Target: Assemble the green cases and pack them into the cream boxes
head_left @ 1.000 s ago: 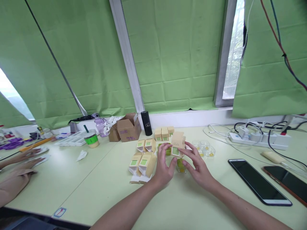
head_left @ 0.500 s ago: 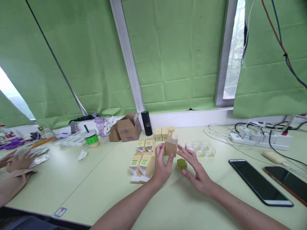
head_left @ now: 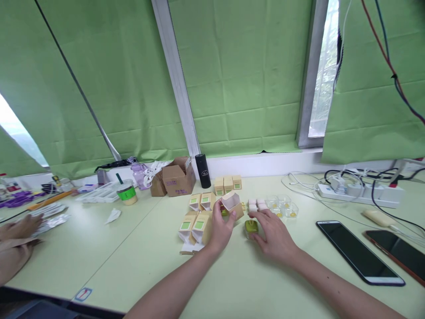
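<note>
My left hand (head_left: 222, 230) is closed round a small brown cardboard box (head_left: 236, 211), tilted with its white-lined open end toward the upper left. Beside it, my right hand (head_left: 274, 235) has its thumb and fingers round a small green piece in a clear cup (head_left: 251, 227) standing on the table. Left of my left hand stand several cream boxes with green labels (head_left: 201, 223), with their flaps open. Behind are further upright small boxes (head_left: 227, 184). Several pale pink blocks (head_left: 257, 204) and clear cups with yellow centres (head_left: 282, 206) sit beyond my right hand.
Two phones (head_left: 358, 252) lie at the right, near a white power strip (head_left: 360, 195) with cables. A black bottle (head_left: 202, 171), a brown carton (head_left: 179, 177) and a drink cup (head_left: 126, 192) stand further back. A co-worker's hand (head_left: 21, 228) is at the far left.
The box in my left hand has tipped so its open end shows. My right hand has moved from beside the box onto the green piece in the clear cup.
</note>
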`<state>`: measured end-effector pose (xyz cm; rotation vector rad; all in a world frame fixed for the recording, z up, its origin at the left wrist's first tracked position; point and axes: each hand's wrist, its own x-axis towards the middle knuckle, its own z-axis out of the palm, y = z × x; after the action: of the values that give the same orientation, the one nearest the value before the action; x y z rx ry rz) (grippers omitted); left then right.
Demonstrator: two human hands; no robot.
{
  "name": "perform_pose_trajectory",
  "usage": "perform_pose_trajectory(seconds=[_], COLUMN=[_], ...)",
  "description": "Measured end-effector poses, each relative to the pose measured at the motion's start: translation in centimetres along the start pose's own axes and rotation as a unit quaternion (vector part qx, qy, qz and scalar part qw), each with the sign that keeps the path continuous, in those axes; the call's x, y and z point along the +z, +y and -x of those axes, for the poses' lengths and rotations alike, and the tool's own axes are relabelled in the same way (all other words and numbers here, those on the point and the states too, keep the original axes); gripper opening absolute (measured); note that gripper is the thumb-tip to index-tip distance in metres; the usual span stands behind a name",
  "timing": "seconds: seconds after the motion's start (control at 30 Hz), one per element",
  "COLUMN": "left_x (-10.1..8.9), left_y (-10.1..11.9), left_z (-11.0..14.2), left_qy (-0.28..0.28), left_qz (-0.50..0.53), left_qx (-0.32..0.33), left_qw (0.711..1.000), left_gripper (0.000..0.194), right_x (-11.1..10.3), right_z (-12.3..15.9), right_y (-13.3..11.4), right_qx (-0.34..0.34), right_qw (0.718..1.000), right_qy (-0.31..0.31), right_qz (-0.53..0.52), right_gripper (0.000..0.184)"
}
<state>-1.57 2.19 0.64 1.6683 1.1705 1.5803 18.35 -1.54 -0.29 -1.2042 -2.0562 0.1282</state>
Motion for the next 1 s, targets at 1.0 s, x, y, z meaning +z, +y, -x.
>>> perform_pose_trajectory(seconds=[1.0], left_x=[0.4], left_y=[0.2], left_z=[0.7], left_qy=[-0.062], left_qz=[0.016], left_qx=[0.026], left_qw=[0.998], left_gripper=[0.013], right_x=[-0.8], right_z=[-1.3], right_y=[2.2], right_qx=[0.148], right_qw=[0.986], right_qy=[-0.064], right_qz=[0.044], right_gripper=[0.031])
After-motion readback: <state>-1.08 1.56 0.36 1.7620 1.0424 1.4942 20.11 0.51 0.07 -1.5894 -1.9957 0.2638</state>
